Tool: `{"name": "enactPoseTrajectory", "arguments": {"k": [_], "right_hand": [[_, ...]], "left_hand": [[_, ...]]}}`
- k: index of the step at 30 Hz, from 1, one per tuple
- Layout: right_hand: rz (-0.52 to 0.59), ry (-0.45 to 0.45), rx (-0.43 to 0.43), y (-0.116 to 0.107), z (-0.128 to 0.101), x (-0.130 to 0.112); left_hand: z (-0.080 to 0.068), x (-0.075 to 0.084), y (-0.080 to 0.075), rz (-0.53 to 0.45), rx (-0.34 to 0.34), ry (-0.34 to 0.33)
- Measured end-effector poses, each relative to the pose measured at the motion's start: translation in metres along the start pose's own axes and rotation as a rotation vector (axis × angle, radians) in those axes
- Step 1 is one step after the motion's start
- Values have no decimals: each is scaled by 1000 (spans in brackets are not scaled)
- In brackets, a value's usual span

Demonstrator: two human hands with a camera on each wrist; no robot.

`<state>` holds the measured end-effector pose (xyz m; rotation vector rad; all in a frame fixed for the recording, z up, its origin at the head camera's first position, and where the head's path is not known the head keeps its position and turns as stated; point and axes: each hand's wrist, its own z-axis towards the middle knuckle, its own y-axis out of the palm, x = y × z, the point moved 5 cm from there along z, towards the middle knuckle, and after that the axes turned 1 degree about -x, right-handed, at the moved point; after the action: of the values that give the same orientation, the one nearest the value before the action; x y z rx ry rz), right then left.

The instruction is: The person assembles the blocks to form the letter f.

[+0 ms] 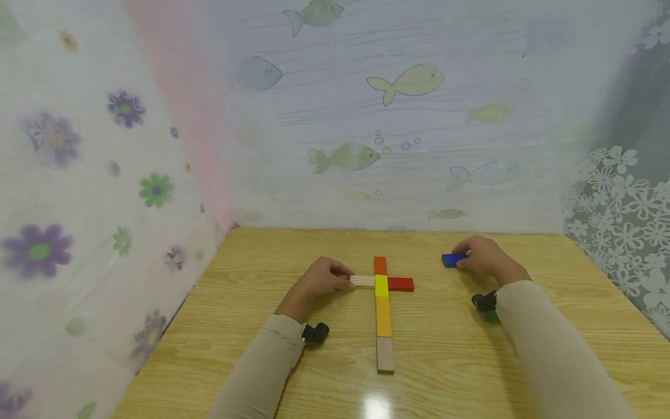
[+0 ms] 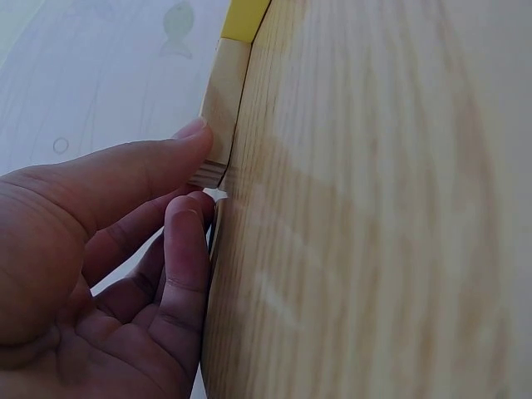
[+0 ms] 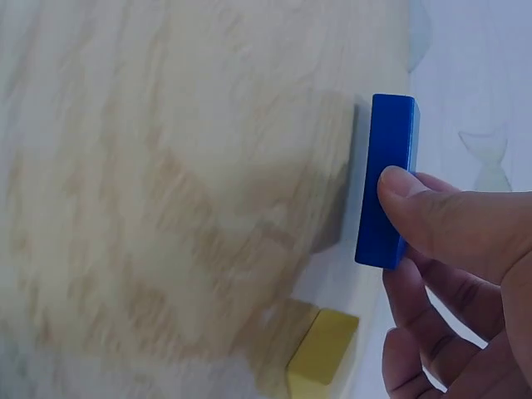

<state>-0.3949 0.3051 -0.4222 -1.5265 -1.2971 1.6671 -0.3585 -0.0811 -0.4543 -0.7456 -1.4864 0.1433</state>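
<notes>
My right hand pinches a blue block, probably just off the tabletop, I judge; my left hand pinches the pale block touching the yellow block.

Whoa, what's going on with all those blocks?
Someone's left hand pinches the end of a plain, pale wooden oblong block, which is part of a flat cross of blocks on a wood-grain table. Their right hand holds a blue oblong block, apart from the cross. A red oblong block makes the opposite arm, with a bright yellow block between.
</notes>
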Motion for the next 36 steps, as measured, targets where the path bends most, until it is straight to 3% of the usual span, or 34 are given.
{"name": "enactPoseTrajectory", "arguments": {"k": [10,22,36], "right_hand": [[17,-3,11,2,9,-15],[3,-83,55,1,17,-43],[55,-111,63,18,35,-68]], "left_hand": [[0,-1,-1,9,2,3],[1,-1,0,12,-6,2],[1,-2,-1,17,-1,0]]}}
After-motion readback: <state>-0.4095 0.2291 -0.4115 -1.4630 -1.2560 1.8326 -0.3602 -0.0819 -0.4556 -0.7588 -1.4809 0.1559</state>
